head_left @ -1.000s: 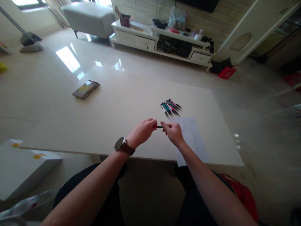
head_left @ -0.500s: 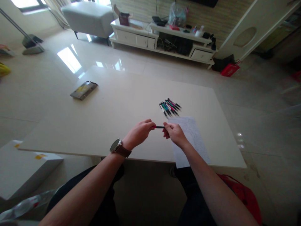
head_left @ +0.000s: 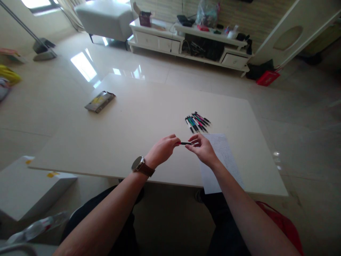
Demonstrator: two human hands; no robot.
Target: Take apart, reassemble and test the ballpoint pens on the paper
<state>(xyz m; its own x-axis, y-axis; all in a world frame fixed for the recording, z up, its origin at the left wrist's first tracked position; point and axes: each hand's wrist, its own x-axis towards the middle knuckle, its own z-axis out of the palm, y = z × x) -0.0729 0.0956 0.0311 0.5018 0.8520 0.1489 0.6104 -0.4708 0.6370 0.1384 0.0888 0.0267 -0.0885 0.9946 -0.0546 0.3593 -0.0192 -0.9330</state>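
Above the near part of the cream table (head_left: pixel 133 135), both my hands hold one thin red-and-black pen (head_left: pixel 184 143) level between them. My left hand (head_left: pixel 163 151), with a brown-strapped watch (head_left: pixel 138 164) on its wrist, pinches the pen's left end. My right hand (head_left: pixel 203 150) pinches the right end with thumb and fingertips, its other fingers loosely spread. Several more pens (head_left: pixel 197 122) in black, green, blue and pink lie in a row just beyond my right hand. A lined sheet of paper (head_left: pixel 222 163) lies under and right of my right hand, overhanging the near table edge.
A flat yellow-and-grey packet (head_left: pixel 100 101) lies at the table's far left. A white box (head_left: pixel 23 185) stands at the lower left and a red bag (head_left: pixel 282 224) by my right leg. Beyond the table are a glossy floor, a white low cabinet (head_left: pixel 186 42) and a grey ottoman (head_left: pixel 105 17).
My hands and pen stay at the same spot on the table. My right hand's grip shifted toward the pen's tip with fingers more spread. The camera view has tilted slightly.
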